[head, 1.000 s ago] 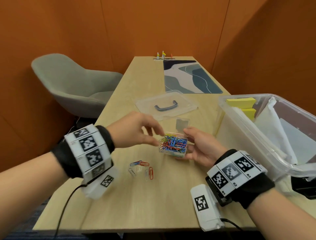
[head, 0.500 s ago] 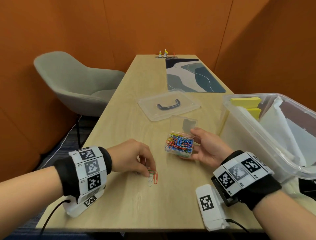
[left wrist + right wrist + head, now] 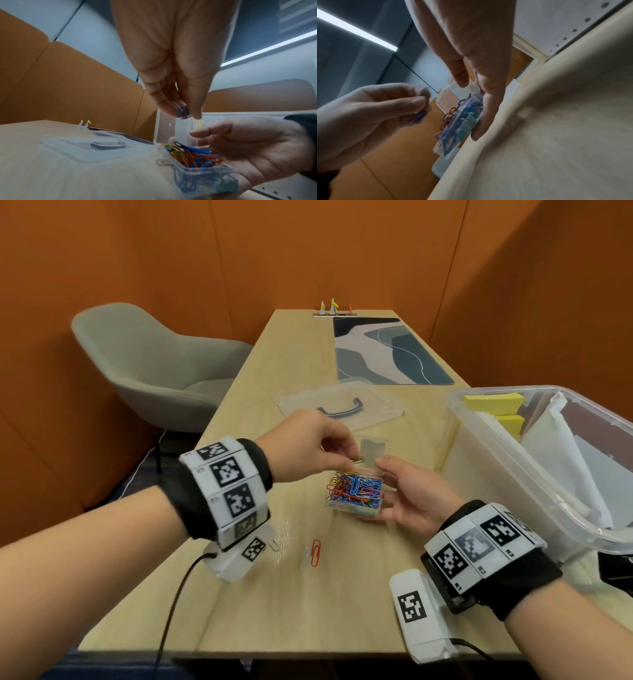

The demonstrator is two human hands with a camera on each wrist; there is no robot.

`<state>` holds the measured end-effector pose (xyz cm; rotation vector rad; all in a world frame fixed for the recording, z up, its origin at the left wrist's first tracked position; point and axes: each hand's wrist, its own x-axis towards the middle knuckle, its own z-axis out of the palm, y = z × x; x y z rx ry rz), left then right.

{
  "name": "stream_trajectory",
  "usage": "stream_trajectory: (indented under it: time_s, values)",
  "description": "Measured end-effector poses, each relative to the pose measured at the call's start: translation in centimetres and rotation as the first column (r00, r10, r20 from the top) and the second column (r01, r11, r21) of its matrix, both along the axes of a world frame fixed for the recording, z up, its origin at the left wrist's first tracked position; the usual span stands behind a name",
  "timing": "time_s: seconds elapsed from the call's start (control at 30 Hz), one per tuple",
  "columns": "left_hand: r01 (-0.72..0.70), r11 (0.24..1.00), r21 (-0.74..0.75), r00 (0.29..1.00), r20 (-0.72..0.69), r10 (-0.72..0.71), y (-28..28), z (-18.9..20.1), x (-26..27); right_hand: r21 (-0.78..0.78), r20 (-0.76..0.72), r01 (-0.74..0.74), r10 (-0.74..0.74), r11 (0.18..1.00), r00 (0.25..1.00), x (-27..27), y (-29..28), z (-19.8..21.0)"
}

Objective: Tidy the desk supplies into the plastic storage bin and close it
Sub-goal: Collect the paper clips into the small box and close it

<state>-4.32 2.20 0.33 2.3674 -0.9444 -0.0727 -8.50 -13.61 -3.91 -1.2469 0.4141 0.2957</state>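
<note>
Left hand (image 3: pixel 305 446) up over the small clear box (image 3: pixel 356 494), thumb and fingertips pinched tight on a few paper clips (image 3: pixel 183 113), blue showing in the wrist view, just above the open top. Right hand (image 3: pixel 407 498) cupped under and around that box, fingers curled along its far side, thumb at the near edge, holding it just off the desk (image 3: pixel 239 594). Box heaped with colored clips: blue, orange, red, yellow, green, some spilling over the left rim. Hinged clear lid (image 3: pixel 373 450) standing open behind, between the two hands.

On the wood below the left wrist, still loose: a red clip (image 3: pixel 315 553) beside a silver one (image 3: pixel 305 556), and a blurred cluster of pale clips (image 3: pixel 282 539) further left, exact number not readable.

Off to the right, the plastic storage bin (image 3: pixel 486 419) open at the desk edge, yellow sticky-note pads (image 3: pixel 493 402) and white paper (image 3: pixel 561 460) inside. Bin lid (image 3: pixel 339 405) with its dark handle lying flat on the desk beyond the hands, apart from the bin. Further back, a patterned desk mat (image 3: pixel 390 350). Grey chair (image 3: pixel 150 368) at the left side, orange walls all round.
</note>
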Motion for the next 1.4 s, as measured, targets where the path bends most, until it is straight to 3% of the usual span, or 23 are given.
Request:
stream_trajectory:
  time_s: [0.13,0.2,0.3,0.43,0.6,0.9,1.07,1.2,1.27,1.4]
  values:
    - [0.004,1.000,-0.008,0.997,0.077,-0.003,-0.2,-0.7,-0.7,0.005,0.009,0.003,-0.003,1.000,1.000,-0.1,-0.2,-0.1]
    - [0.090,0.996,-0.019,0.993,0.076,-0.089,1.0,-0.9,-1.5,0.003,0.011,0.022,-0.022,1.000,1.000,-0.1,-0.6,-0.1]
    - [0.265,0.949,0.173,0.964,-0.078,-0.255,3.1,-1.9,-2.4,0.005,0.002,0.048,-0.048,0.999,0.999,0.1,-1.1,-0.3]
    - [0.346,0.875,0.337,0.932,-0.226,-0.282,4.2,-4.0,-2.2,0.025,-0.006,0.041,-0.041,0.999,0.999,0.2,-0.7,-0.3]
    - [0.340,0.884,0.321,0.928,-0.268,-0.259,3.5,-4.8,-1.8,0.043,0.003,0.048,-0.048,0.998,0.999,0.0,-0.7,-0.3]
    - [0.268,0.836,0.478,0.942,-0.310,-0.125,3.4,-4.2,-1.8,0.038,-0.006,0.041,-0.041,0.998,0.999,-0.1,-0.6,-0.1]
    - [0.113,0.978,0.174,0.991,-0.086,-0.100,1.7,0.2,-0.6,0.025,-0.007,0.025,-0.024,0.999,1.000,-0.1,0.0,-0.3]
    - [0.057,0.995,0.083,0.998,-0.025,-0.055,0.6,1.1,0.1,0.031,0.007,-0.011,0.011,0.999,1.000,-0.3,0.5,-0.1]
    - [0.062,0.990,0.130,0.997,-0.046,-0.057,2.0,1.2,0.4,0.034,0.003,-0.008,0.008,0.999,1.000,-0.3,0.2,-0.1]
    - [0.131,0.895,0.426,0.965,-0.260,-0.017,6.1,-0.7,0.1,0.035,-0.007,0.019,-0.018,0.999,1.000,-0.2,-0.7,-0.1]
